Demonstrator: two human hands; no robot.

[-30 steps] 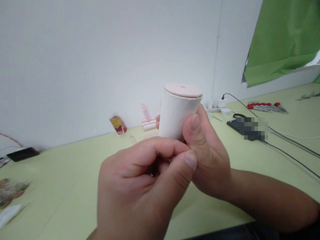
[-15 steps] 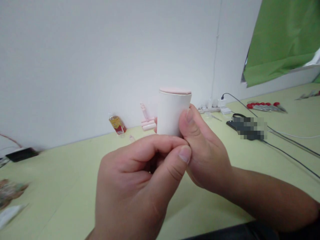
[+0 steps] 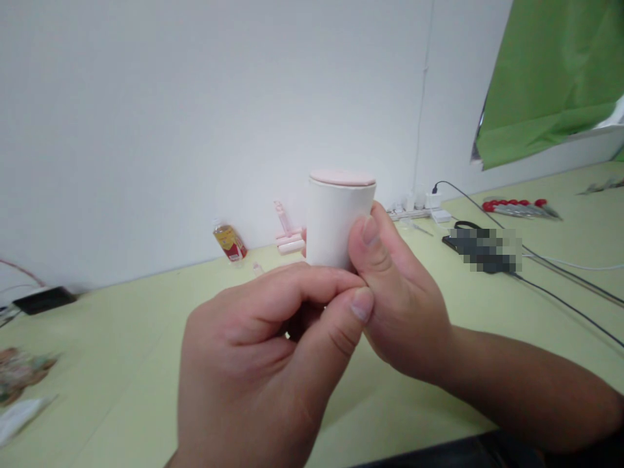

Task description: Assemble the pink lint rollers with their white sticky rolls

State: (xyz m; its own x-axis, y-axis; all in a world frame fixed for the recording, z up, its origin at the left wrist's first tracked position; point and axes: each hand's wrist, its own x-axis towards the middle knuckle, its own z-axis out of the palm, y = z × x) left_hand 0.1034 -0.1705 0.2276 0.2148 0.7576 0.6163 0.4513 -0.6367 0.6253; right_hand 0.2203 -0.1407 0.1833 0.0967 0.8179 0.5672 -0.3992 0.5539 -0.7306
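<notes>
At frame centre, the pink-lidded white cup [image 3: 334,224] gripped by the right hand [image 3: 409,305] could be tipped if bumped by the left hand [image 3: 263,357], pinched closed, contents unclear.

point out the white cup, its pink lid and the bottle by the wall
white cup [image 3: 331,222], head view, on the middle of its side wall
pink lid [image 3: 343,177], head view, on its top face
bottle [image 3: 231,244], head view, on its label
</notes>
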